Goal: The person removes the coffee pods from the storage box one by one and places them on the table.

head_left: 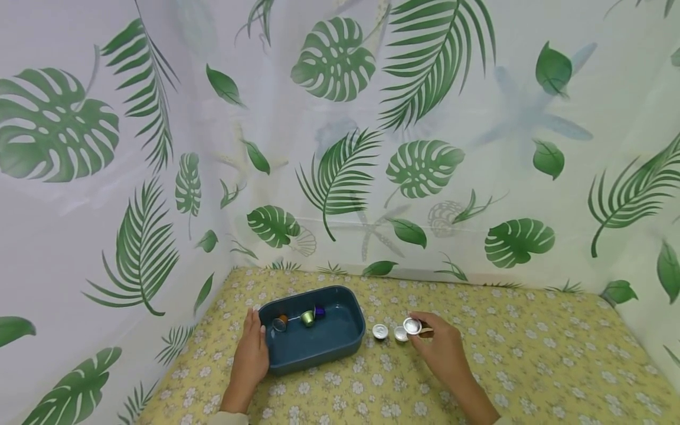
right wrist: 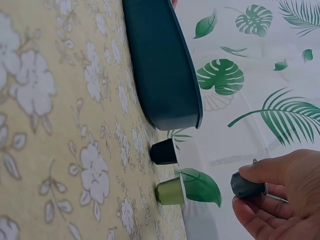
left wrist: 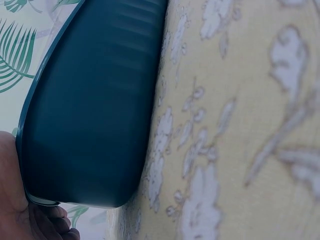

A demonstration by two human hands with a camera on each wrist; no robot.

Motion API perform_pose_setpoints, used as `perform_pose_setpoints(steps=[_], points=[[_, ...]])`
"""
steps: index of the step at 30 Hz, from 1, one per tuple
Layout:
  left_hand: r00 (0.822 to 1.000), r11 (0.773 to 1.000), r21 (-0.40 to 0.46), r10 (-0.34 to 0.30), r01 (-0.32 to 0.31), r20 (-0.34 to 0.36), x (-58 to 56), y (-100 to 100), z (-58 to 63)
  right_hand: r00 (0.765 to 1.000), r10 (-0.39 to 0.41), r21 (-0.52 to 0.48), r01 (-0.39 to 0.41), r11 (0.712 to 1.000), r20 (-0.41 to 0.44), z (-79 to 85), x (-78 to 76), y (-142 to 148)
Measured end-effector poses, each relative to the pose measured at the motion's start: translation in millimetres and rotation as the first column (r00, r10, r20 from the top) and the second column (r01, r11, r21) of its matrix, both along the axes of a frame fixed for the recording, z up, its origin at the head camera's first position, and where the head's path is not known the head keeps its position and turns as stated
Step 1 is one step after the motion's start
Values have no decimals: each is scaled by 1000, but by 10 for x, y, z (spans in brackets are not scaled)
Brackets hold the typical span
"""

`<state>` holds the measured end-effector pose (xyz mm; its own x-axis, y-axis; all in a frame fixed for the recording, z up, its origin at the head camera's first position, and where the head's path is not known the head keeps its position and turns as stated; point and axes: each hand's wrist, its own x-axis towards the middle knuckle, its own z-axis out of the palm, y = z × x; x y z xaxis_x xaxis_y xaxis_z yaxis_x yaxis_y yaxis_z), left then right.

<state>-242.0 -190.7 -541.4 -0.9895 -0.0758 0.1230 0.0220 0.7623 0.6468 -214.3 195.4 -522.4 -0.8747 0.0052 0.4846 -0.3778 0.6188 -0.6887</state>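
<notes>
My right hand holds a dark grey coffee capsule between thumb and fingers, raised off the cloth with its silver lid showing in the head view. Beneath and beside it, two more capsules stand lid up: a black one nearer the bin and a green one. The fingers of my left hand lie extended against the left end of a dark blue bin. Inside lie an orange capsule, a light green capsule and a purple capsule.
A yellow flowered cloth covers the table under the bin and capsules. White sheeting printed with green leaves rises along the back and both sides, close behind the bin.
</notes>
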Motion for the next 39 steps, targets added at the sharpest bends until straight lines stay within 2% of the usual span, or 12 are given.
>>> perform_pose_setpoints(steps=[8, 19, 26, 39], points=[[1000, 1000, 7, 2, -2, 0, -17, -8, -19, 998, -18, -14, 19, 1000, 52, -34, -48, 86], [1000, 1000, 0, 12, -12, 8, -8, 1, -1, 994, -1, -37, 5, 999, 111, -84, -84, 201], [1000, 1000, -1, 11, -11, 10, 0, -3, -14, 983, 15, -51, -5, 999, 185, -136, -98, 233], [1000, 1000, -5, 2, -2, -8, 7, -5, -17, 962, 18, -60, -2, 998, 272, -238, -151, 289]])
